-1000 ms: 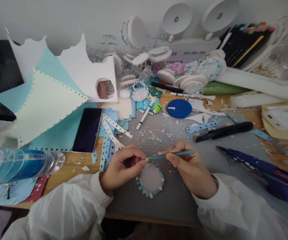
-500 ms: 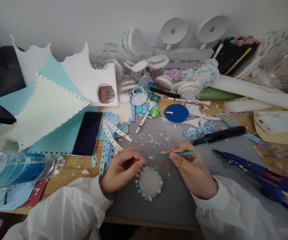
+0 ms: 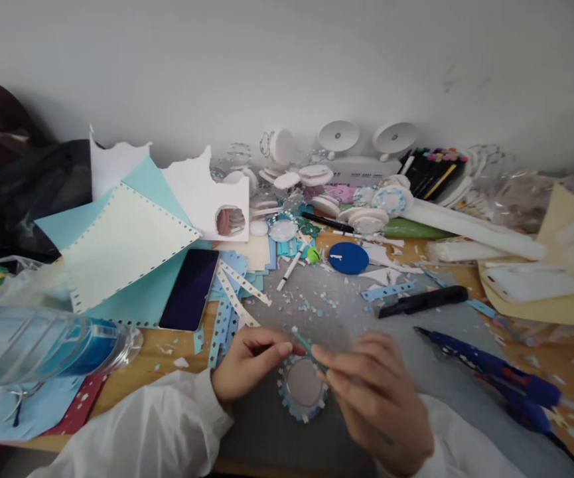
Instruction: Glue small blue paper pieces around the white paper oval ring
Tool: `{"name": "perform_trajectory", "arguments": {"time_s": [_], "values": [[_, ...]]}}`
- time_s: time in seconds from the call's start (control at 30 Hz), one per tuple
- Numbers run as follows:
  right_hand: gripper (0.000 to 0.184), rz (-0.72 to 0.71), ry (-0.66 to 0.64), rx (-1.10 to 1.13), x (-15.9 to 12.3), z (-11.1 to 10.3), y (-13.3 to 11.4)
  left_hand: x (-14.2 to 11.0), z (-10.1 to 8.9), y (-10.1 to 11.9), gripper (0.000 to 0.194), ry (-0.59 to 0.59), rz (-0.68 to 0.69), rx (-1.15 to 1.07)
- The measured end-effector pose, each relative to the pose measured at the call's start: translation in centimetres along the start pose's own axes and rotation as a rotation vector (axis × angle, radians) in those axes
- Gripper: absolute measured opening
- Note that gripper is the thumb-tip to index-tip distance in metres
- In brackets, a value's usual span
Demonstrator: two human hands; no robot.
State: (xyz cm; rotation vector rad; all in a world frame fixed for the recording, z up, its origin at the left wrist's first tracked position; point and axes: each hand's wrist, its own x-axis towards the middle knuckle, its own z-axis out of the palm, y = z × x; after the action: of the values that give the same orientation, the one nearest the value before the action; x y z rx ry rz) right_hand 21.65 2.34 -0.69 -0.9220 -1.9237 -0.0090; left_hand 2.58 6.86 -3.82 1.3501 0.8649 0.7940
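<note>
Wooden table: front edge cuts across the bottom of view. Gray cutting mat covers the middle and runs right, its front edge close to the table's.

Pastel sheets, punched along their edges, fan out at left. Clear bottle lies on its side in front of them, well apart from the left hand.

Blue glue gun lies at right, nozzle angled at mid-mat; a lane of mat separates it from the right hand.

Right hand, a bit blurred: thumb and fingers pinch a slim teal tool. Left hand: thumb and index tips nearly together; can't tell if anything's between them. Gap between the 2 hands is narrow.

Phone and punched strips limit room beyond the left hand. Black cutter lies beyond the right.

Star-edged disc is flat on the mat between both hands, left fingertips at its far-left rim. Blue disc sits farther back, well apart.

Slim teal tool slants over the far rim, 1 pale bit at its tip.
</note>
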Motion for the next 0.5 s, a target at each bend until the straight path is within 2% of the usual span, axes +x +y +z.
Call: {"name": "perform_trajectory", "arguments": {"time_s": [0.07,0.17,0.33,0.43,0.5], "values": [[0.017,-0.082,-0.022,-0.122,0.0,0.5,-0.9,0.0,0.0,-0.2,0.046,-0.018,-0.042,-0.060],[0.023,-0.130,-0.015,-0.228,-0.4,1.1,-1.8,-0.1,0.0,-0.4,0.046,-0.024,-0.109,-0.131],[0.024,-0.226,-0.139,-0.308,0.0,1.1,-1.9,-0.2,0.2,-0.5,0.043,0.019,-0.133,-0.173],[0.024,-0.189,-0.162,-0.240,-0.4,0.8,-1.4,-0.3,0.5,-0.5,0.040,0.041,-0.167,-0.222],[0.023,-0.135,-0.138,-0.233,-2.0,-0.3,-0.8,-0.3,0.6,-0.6,0.037,0.045,-0.186,-0.241]]}}
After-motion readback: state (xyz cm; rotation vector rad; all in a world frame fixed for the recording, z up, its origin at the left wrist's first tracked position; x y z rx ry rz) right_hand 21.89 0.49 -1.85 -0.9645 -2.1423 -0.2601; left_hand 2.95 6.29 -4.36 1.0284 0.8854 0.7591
